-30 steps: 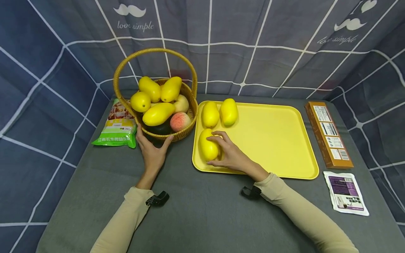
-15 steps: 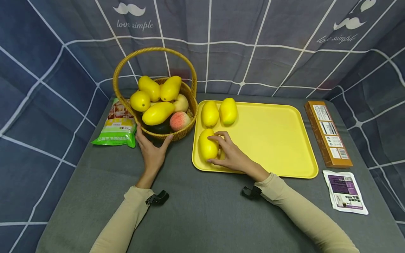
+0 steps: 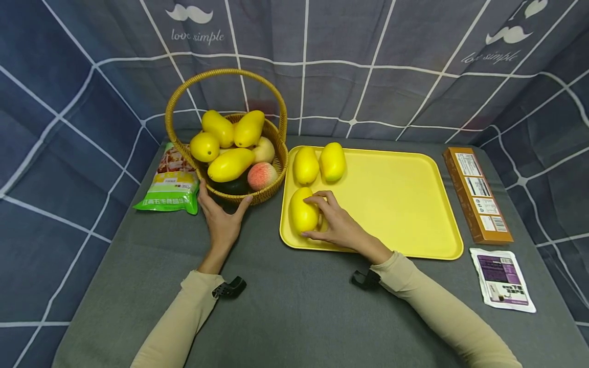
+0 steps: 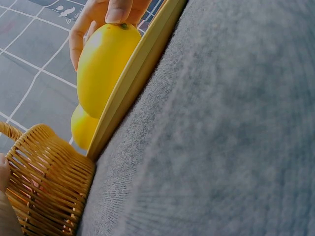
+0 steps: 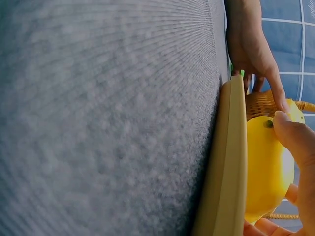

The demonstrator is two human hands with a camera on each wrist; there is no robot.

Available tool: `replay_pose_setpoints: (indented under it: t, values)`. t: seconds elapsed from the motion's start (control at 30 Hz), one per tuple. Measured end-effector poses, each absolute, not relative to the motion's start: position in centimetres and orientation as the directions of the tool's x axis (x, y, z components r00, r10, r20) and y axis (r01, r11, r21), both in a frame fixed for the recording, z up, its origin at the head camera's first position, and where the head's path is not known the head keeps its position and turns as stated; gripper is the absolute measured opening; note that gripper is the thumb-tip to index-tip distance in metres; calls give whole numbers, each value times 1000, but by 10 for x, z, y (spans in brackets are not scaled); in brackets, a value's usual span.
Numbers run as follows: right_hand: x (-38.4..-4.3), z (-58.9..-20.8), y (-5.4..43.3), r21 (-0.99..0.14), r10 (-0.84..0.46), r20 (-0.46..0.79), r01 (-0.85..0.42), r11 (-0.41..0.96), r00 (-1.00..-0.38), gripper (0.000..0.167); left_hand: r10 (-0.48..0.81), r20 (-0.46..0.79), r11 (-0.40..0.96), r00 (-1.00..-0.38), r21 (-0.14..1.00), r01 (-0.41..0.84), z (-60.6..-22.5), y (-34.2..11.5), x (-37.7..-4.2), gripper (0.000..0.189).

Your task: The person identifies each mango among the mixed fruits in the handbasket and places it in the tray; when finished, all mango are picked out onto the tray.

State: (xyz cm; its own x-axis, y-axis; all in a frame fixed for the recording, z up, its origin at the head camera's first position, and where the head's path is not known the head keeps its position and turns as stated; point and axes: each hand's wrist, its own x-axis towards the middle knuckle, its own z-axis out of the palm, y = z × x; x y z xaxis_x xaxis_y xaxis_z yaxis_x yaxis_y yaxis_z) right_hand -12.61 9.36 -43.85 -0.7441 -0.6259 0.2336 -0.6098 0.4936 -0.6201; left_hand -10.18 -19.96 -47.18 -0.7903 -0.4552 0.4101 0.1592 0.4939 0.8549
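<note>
Clock = head view, 12 is far. Nearest: grey table [image 3: 294, 317], then a white-and-purple pouch [image 3: 503, 280] at 4, fine print unreadable.

Left hand [image 3: 222, 222] sits at the basket's 6, thumb and fingers spread against the outer wall; looks like bracing, no curl visible. Some left fingertips are hidden. Right hand [image 3: 338, 222] has a pinch grip on a yellow mango [image 3: 301, 212]: thumb on the near end just beside the stem mark, fingers toward the far end.

That mango is at about 9 on the yellow tray [image 3: 391, 204], long axis roughly 12-6. Skin is smooth and shiny, so probably a bit slippery. Looks like a model fruit; guess light, stiff, not fragile. Take hold end to end as now, or across the waist, light squeeze. Tray rim hides its underside in the wrist views; can't tell if resting or lifted.

Farther: brown box [image 3: 478, 197] at 3. Two more mangoes [image 3: 333, 162] at the tray's 10-11. Basket [image 3: 262, 197] at 10 holds yellow fruit, a peach [image 3: 262, 177], and a dark item [image 3: 232, 187] mostly buried. Basket partly covers the green bag [image 3: 167, 189] at its 8. Backdrop: gridded curtain [image 3: 368, 92], cut off at top.
</note>
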Motion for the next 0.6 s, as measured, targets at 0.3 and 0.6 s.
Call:
replay_pose_setpoints:
  t: [0.3, 0.6]
  values:
    - [-132, -426, 94, -523, -603, 337, -677, 518, -723, 79, -453, 411, 495, -791, 854, 161, -473, -200, -103, 110]
    - [-163, -372, 53, -590, -597, 353, -667, 456, -720, 78, -453, 409, 479, -792, 861, 170, -472, -200, -103, 108]
